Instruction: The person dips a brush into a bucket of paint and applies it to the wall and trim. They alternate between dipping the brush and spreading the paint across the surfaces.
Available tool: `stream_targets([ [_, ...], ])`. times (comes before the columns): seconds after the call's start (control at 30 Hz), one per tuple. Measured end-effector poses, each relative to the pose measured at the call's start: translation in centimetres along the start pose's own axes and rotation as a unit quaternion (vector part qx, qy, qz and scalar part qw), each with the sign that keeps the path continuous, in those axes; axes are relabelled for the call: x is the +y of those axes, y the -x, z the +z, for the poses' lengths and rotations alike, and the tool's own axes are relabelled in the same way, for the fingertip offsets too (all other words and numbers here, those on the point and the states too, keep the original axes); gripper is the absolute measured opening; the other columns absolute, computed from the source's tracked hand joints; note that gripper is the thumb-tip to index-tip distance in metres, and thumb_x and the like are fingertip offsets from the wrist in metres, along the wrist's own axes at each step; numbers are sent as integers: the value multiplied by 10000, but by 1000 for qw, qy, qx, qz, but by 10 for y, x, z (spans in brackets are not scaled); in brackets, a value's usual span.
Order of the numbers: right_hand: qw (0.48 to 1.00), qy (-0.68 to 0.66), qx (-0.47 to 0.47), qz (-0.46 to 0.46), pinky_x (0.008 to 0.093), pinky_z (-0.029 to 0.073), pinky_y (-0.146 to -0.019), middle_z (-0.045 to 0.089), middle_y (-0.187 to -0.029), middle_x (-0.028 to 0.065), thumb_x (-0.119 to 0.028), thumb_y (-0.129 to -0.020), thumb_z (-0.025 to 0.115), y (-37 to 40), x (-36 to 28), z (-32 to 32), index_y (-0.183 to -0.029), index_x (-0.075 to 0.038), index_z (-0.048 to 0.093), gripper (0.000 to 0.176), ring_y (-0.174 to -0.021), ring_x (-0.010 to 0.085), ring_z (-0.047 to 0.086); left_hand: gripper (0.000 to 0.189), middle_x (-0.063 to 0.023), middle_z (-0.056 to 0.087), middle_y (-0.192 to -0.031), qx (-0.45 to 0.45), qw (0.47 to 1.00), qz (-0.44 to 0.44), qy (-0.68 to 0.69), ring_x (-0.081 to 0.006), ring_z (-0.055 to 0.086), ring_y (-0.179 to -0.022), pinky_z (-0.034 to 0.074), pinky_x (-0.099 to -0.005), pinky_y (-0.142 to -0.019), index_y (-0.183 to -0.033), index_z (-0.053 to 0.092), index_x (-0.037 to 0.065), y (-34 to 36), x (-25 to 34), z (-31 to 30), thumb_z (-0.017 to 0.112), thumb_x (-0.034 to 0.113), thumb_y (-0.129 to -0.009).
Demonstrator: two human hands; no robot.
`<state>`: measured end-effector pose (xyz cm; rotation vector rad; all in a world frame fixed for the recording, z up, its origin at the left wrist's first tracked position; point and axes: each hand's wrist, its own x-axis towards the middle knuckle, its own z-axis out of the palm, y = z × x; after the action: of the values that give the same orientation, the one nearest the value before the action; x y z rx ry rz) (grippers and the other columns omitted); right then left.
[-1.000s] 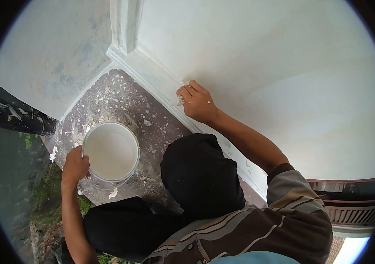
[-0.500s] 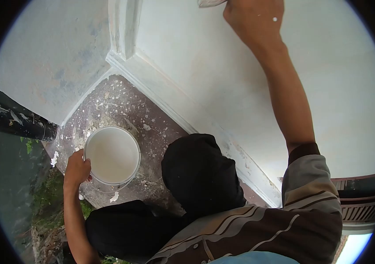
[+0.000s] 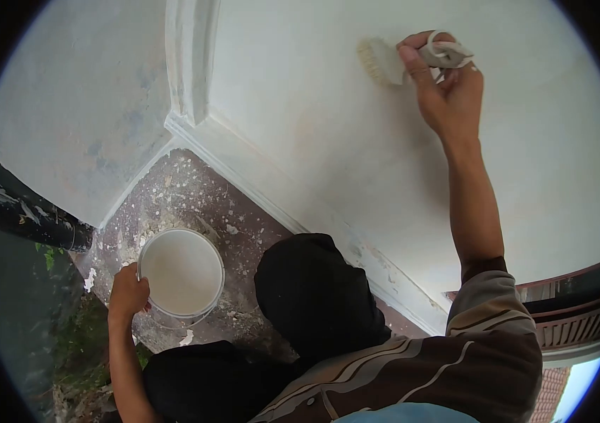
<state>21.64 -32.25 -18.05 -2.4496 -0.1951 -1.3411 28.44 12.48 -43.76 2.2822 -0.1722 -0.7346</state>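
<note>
High above the bucket [image 3: 221,278], the right hand [image 3: 448,92] was closed around a brush [image 3: 382,62], its bristles pointing left of the fist against the wall [image 3: 328,155], while the left hand [image 3: 129,292] gripped the bucket's rim.

Soft, even daylight; heavy fisheye distortion, dark vignetted corners, slight blur.
</note>
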Motion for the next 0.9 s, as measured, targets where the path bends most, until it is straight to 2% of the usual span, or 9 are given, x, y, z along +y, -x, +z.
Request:
stream_targets([
  [0.03,995,85,53,-6,239,453,-679,679,-890,29,-35,-870,697,-25,-28,-31,-921,0,671,68,-788,100,589,237,-212,632,-629,-4,1000,3,3,-265,635,-438,514,-371,-393,-989,606,-115,0,4,0,467,-17,-823],
  [0.23,795,450,138,-383,322,365,-633,575,-735,51,39,-776,595,-108,-45,-26,-820,-82,600,129,-717,213,454,238,-218,632,-630,-9,1000,-4,4,-264,638,-444,521,-371,-406,-985,600,-126,5,12,-2,473,-14,-817],
  [0.3,778,554,2,-294,368,405,-767,655,-787,18,19,-728,658,-67,-4,32,-842,-91,666,159,-781,186,597,232,-222,633,-636,-9,1000,-4,-1,-267,640,-447,522,-374,-406,-975,597,-128,5,10,-2,474,-13,-816],
  [0.33,845,421,29,-328,385,372,-732,619,-824,19,-14,-659,630,-34,-2,77,-811,-126,639,189,-836,214,557,229,-224,634,-640,-11,1000,-4,-2,-268,642,-449,522,-375,-406,-970,595,-129,5,8,-1,474,-12,-815],
  [0.5,908,194,-264,-261,356,412,-748,633,-823,77,-115,-790,622,163,25,232,-815,-77,605,49,-914,233,544,216,-233,639,-672,0,1000,-20,-9,-277,655,-472,525,-384,-410,-943,588,-132,4,4,-2,475,-5,-811],
  [0.63,946,60,-313,-51,384,469,-750,628,-812,114,-115,-887,594,145,50,251,-919,-41,614,83,-900,268,550,213,-238,640,-667,8,999,-15,-35,-287,659,-480,534,-391,-420,-923,587,-136,6,-3,-2,469,-2,-805],
  [0.73,973,111,-203,3,422,507,-685,632,-800,144,-133,-847,646,40,36,182,-1031,-24,625,215,-751,288,586,215,-228,636,-644,6,1000,-17,-26,-281,657,-475,536,-391,-426,-930,590,-128,2,-6,-4,467,-2,-806],
  [0.8,984,133,-62,-104,387,482,-637,609,-781,125,-202,-870,661,-33,22,133,-972,-74,638,166,-691,293,594,218,-219,634,-629,1,1000,-19,-11,-275,654,-469,537,-389,-429,-935,594,-123,0,-7,-2,466,0,-809],
  [0.9,940,203,118,-249,366,437,-625,611,-759,98,-3,-844,604,-119,-34,63,-868,-45,619,51,-700,262,525,226,-211,632,-621,-5,1000,-18,-6,-268,651,-464,538,-382,-431,-949,596,-119,1,2,-4,463,5,-815],
])
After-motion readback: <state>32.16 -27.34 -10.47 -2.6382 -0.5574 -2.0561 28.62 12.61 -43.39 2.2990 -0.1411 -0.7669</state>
